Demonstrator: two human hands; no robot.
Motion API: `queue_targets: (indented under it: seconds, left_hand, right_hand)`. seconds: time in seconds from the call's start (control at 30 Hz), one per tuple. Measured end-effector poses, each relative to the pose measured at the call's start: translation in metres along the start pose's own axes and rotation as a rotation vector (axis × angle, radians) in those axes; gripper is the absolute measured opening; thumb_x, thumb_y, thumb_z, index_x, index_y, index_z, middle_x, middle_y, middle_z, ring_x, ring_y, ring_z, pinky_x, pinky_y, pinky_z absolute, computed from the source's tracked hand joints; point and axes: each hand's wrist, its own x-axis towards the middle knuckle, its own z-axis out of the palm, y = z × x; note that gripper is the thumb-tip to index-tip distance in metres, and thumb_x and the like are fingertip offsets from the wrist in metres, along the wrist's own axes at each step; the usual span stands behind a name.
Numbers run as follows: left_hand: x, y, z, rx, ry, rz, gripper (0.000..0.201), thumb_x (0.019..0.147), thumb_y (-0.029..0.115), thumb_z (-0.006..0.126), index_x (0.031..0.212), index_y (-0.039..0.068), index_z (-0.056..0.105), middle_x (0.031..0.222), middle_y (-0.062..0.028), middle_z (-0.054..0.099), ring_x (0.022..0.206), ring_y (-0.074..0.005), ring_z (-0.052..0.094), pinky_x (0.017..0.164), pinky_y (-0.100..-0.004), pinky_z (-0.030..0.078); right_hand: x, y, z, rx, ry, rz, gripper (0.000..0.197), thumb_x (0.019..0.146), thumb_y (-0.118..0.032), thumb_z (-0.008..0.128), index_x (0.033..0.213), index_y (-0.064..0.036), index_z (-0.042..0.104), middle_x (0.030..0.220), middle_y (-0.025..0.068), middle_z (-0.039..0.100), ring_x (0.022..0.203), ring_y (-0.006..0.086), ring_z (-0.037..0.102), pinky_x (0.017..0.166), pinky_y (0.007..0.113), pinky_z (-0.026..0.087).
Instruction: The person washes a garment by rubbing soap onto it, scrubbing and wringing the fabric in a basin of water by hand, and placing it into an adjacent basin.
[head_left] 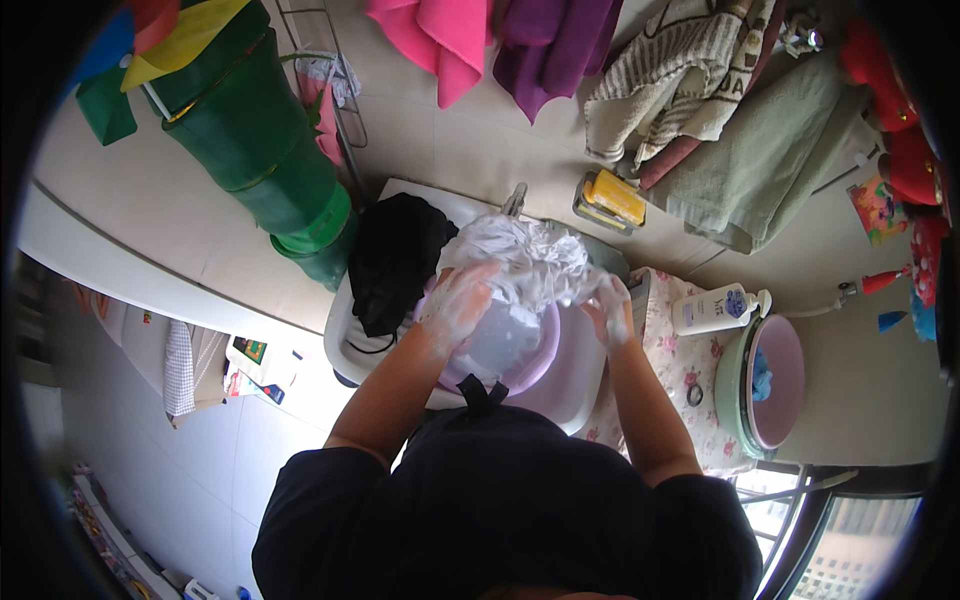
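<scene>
White cloth [520, 255], wet and lathered, is bunched in a crumpled mass above a lilac basin [530, 365] that sits in the white sink [585, 395], toward the sink's back edge near the tap [516, 198]. It looks soft and limp, heavier than dry fabric because it is soaked, and slippery with soap, so a loose pinch would likely let it slide; a full fistful of gathered folds at each end seems the safer hold. The left hand [455, 300], coated in suds, is closed around the cloth's left lower side, its fingers curled into the folds. The right hand [610, 308], also soapy, grips the cloth's right edge, fingers bent around a bunch of it. The cloth spans between the two hands, its bulk rising above and behind the fingers. A black garment [395, 260] lies draped over the sink's left rim, just beside the left hand. A white lotion bottle [715, 308] lies on the flowered cover [670, 370] to the right of the sink.
</scene>
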Motion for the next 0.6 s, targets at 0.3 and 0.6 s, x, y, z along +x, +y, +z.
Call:
queue_targets:
  seconds: [0.3, 0.6]
  left_hand:
    - [-0.025, 0.064, 0.023, -0.926, -0.341, -0.128, 0.029, 0.091, 0.02, 0.044, 0.109, 0.002, 0.057, 0.105, -0.0102, 0.059, 0.1, -0.0187, 0.055, 0.087, -0.0304, 0.041]
    - [-0.039, 0.069, 0.001, -0.266, -0.128, -0.173, 0.053, 0.091, 0.043, 0.044, 0.12, -0.001, 0.046, 0.111, -0.0155, 0.055, 0.1, -0.021, 0.055, 0.087, -0.0319, 0.043]
  right_hand:
    - [-0.075, -0.058, 0.09, -0.384, -0.738, -0.393, 0.109, 0.063, -0.004, 0.076, 0.143, -0.0168, 0.002, 0.134, 0.0161, 0.033, 0.117, 0.0289, 0.043, 0.099, 0.038, 0.035]
    - [-0.071, -0.094, 0.101, -0.287, -0.678, -0.383, 0.054, 0.063, 0.005, 0.059, 0.116, -0.0016, 0.05, 0.104, 0.0073, 0.06, 0.096, 0.0146, 0.056, 0.083, 0.028, 0.045]
